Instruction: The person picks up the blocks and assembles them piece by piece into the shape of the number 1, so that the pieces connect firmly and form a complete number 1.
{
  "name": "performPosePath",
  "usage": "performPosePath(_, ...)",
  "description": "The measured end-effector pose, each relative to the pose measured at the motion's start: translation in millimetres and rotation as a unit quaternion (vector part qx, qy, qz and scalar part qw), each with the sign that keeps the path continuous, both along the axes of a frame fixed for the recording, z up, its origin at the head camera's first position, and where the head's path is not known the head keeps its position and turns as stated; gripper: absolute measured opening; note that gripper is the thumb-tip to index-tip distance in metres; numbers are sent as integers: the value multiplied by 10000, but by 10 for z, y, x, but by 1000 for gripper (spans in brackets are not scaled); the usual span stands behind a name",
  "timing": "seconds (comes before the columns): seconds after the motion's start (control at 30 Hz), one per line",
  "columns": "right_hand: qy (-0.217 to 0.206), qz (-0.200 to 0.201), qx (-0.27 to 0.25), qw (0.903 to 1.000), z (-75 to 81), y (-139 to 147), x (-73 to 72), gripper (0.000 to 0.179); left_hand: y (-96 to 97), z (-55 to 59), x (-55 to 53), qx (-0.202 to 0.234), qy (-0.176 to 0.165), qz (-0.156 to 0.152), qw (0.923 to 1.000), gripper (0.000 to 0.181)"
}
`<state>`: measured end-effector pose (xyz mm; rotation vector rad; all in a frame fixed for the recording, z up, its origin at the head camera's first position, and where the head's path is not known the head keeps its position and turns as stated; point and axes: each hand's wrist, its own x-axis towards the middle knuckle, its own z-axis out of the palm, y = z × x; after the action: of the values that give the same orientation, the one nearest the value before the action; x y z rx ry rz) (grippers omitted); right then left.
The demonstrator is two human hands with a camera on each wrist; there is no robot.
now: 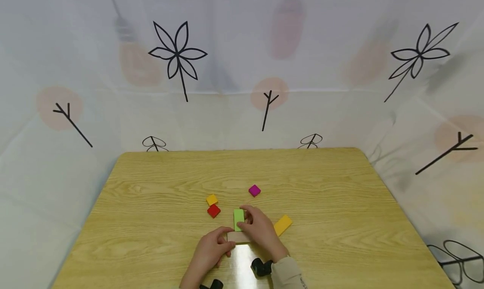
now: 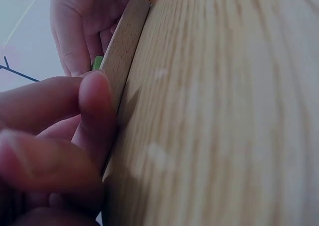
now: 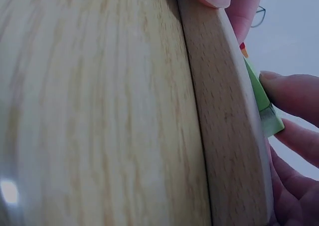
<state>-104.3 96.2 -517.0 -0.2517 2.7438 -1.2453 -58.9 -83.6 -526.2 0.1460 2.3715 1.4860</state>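
Observation:
A plain wooden block (image 1: pixel 237 237) lies lengthwise across the table in front of me. My left hand (image 1: pixel 211 248) pinches its left end between thumb and forefinger. Behind it, a light green block (image 1: pixel 238 219) points away from me, its near end against the wooden block. My right hand (image 1: pixel 262 230) grips the green block from the right with its fingertips, and the forearm covers the wooden block's right end. In the right wrist view the green block (image 3: pixel 256 89) shows past the wooden block (image 3: pixel 224 111), thumb and finger on it.
A yellow oblong block (image 1: pixel 283 225) lies slanted just right of my right hand. Behind the hands to the left, a red block (image 1: pixel 214 211) touches a small yellow block (image 1: pixel 211 200). Farther back sits a magenta block (image 1: pixel 255 190). A patterned cloth (image 1: pixel 227 121) hangs behind the wooden table (image 1: pixel 151 188).

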Motion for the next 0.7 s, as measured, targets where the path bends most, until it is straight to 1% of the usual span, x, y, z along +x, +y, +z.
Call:
performPosePath(0.13,74,17,138,9999,2,11,-3,44,8,6,-3,-146,72,9,9999,36)
performPosePath(0.47,91,24,303,9995,-3,14,-5,44,11,3,-9,-166,63,28,9998,38)
performPosePath(0.7,53,52,210,9998,-1,25,5,44,13,-9,1,-139,103,38,9998,37)
